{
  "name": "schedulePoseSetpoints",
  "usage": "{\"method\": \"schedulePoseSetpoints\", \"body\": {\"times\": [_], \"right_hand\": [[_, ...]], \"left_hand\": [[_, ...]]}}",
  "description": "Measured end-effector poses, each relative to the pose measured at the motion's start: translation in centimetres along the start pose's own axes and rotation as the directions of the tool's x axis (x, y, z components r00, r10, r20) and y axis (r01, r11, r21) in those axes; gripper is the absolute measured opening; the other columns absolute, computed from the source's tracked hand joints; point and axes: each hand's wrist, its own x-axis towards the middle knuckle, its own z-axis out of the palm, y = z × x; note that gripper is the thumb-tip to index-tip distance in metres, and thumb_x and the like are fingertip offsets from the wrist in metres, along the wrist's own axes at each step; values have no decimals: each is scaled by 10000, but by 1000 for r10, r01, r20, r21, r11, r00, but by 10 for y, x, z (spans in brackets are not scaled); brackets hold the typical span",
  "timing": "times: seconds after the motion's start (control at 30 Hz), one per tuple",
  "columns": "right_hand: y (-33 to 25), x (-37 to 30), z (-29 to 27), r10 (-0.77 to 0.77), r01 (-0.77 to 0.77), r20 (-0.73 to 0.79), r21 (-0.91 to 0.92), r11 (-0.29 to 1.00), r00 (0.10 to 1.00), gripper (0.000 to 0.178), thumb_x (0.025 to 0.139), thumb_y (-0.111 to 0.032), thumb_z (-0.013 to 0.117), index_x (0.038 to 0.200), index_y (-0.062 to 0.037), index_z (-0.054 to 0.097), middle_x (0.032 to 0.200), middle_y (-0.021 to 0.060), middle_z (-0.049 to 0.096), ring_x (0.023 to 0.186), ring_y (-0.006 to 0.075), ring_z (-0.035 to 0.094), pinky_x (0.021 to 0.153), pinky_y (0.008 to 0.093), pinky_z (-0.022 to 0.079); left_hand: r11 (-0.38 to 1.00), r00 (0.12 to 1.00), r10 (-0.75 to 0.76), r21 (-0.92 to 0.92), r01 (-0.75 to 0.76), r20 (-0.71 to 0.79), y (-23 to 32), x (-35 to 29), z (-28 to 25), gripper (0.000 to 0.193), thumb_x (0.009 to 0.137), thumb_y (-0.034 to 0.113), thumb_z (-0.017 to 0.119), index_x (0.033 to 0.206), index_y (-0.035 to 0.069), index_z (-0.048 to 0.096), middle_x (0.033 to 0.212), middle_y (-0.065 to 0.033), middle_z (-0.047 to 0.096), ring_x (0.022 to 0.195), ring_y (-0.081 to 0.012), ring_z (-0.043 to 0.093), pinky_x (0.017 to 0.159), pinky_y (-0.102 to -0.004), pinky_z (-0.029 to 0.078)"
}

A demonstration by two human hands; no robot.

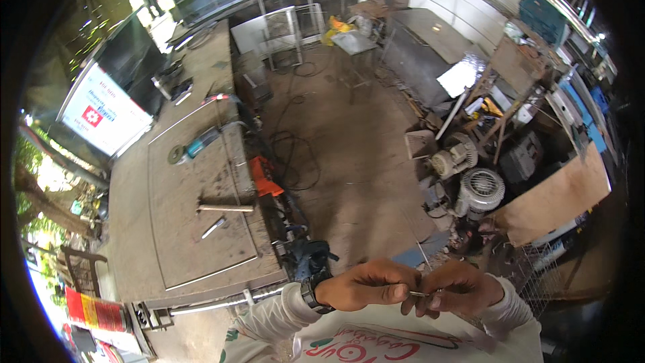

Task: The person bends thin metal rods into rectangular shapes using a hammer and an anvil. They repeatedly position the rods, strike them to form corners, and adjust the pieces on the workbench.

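Close in front of my body, my left hand (368,285) and my right hand (465,288) come together at chest height. Both are closed in a pinch. Between the fingertips runs a short, thin, metal-looking piece (417,294), too small to name; the left thumb presses on one end. The right fingers are curled at its other end and hide part of it. To the left, a worn workbench (127,208) carries a hammer (225,208), a pen-like white marker (213,228) and a teal angle grinder (195,148).
Thin metal strips (211,273) form a rectangle on the bench. An orange tool (266,176) hangs at its right edge. Black cable (302,161) lies coiled on the floor. Electric motors (482,190), boards and scrap crowd the right side. A small stool-like table (354,42) stands farther off.
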Motion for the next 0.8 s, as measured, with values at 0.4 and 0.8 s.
{"method": "schedulePoseSetpoints", "body": {"times": [0.4,0.8], "right_hand": [[29,-41,-23,62,-75,-183,-67,995,981,268,1043,-236,614,902,-9,632,741,112,568,698,253,532,688,400,418],[12,30,-103,-142,102,-347,-132,986,927,401,1090,-311,525,903,41,567,729,95,510,719,150,480,678,366,416]], "left_hand": [[966,939,-248,133,221,238,-21,56,-36,405,1036,260,604,748,-21,559,727,-131,477,698,-297,489,651,-423,355],[921,960,-250,338,195,127,24,129,-134,290,984,185,620,743,30,578,742,-108,543,626,-253,504,597,-403,375]]}}
